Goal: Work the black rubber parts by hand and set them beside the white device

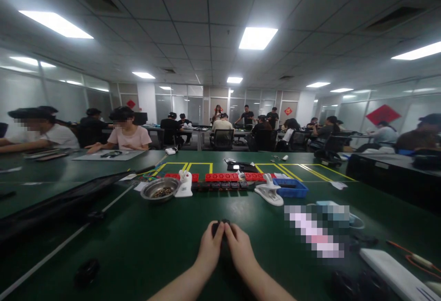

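Note:
Both my hands come together low in the middle of the view, over the green table [165, 250]. My left hand [209, 243] is closed on a small black object [215, 229], its thumb lying along the top. From the other side my right hand [238, 242] wraps the same black object, the two thumbs nearly touching. Fingers cover most of it, so I cannot make out its kind. Beyond the hands stand a metal bowl [146, 193] of small brass-coloured parts, a white clamp-like stand [185, 186] and another white clamp [269, 193].
A row of red trays [222, 177] with dark square pieces lies ahead, beside a blue bin [292, 190]. At right are a white slab [392, 271] and dark round objects [344, 285]. One black round object [87, 272] sits at left. Several people sit at tables beyond.

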Available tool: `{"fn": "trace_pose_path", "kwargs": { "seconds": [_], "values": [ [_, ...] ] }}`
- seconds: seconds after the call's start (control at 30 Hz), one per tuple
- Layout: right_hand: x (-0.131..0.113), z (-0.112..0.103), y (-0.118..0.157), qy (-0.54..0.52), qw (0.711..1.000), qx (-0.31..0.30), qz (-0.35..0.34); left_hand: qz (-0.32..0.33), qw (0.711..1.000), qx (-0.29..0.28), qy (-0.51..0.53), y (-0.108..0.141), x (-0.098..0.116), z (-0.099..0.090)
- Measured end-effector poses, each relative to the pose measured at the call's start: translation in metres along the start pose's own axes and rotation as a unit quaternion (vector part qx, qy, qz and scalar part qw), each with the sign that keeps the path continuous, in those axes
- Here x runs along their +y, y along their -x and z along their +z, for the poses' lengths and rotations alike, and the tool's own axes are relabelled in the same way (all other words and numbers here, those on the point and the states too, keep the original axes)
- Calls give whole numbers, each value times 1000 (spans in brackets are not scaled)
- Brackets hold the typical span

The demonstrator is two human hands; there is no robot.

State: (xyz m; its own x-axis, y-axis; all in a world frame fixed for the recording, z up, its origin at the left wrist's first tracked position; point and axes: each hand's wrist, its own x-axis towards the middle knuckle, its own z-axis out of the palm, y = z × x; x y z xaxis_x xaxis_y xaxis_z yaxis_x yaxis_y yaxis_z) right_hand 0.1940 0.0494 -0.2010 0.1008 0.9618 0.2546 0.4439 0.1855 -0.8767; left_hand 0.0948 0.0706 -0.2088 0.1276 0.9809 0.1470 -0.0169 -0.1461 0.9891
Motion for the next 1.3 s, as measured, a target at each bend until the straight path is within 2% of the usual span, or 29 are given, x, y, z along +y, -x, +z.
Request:
{"fn": "trace_pose_path", "kwargs": {
  "seconds": [0.07,0.13,0.23,0.33,0.43,0.57,0.67,0.73,0.87,1.0,1.07,1.17,1.23,1.3],
  "values": [
    [8,-3,-1,14,999,-3,-51,-23,999,-19,12,-7,0,-1],
    [13,-7,1,33,995,-26,-95,-77,996,-43,17,-12,2,-5],
    [14,-8,3,41,988,-62,-135,-122,990,-75,16,-14,5,-9],
    [17,-5,2,16,993,-42,-107,-75,995,-58,7,-14,5,-10],
    [22,-3,-1,-17,999,2,-45,11,998,-24,-59,-12,4,-11],
    [26,-4,-5,-10,1000,3,-27,94,982,-49,-156,-4,7,-15],
    [26,-7,-4,2,1000,-1,-27,92,975,-76,-189,1,9,-16],
    [25,-9,-3,0,999,-6,-43,76,979,-78,-175,0,6,-16],
    [22,-10,1,3,994,-20,-111,-4,995,-61,-78,-11,-8,-14],
    [21,-6,2,15,992,-31,-121,-53,997,-56,-4,-22,-17,-14],
    [24,-4,0,2,994,-19,-107,-50,998,-47,0,-23,-16,-14],
    [28,-4,-5,-22,997,33,-60,-36,998,-38,-29,-19,-10,-16],
    [29,-5,-8,-22,998,41,-31,7,996,-44,-71,-14,-3,-17],
    [28,-7,-9,-11,999,25,-25,62,990,-55,-117,-10,3,-19]
  ]
}}
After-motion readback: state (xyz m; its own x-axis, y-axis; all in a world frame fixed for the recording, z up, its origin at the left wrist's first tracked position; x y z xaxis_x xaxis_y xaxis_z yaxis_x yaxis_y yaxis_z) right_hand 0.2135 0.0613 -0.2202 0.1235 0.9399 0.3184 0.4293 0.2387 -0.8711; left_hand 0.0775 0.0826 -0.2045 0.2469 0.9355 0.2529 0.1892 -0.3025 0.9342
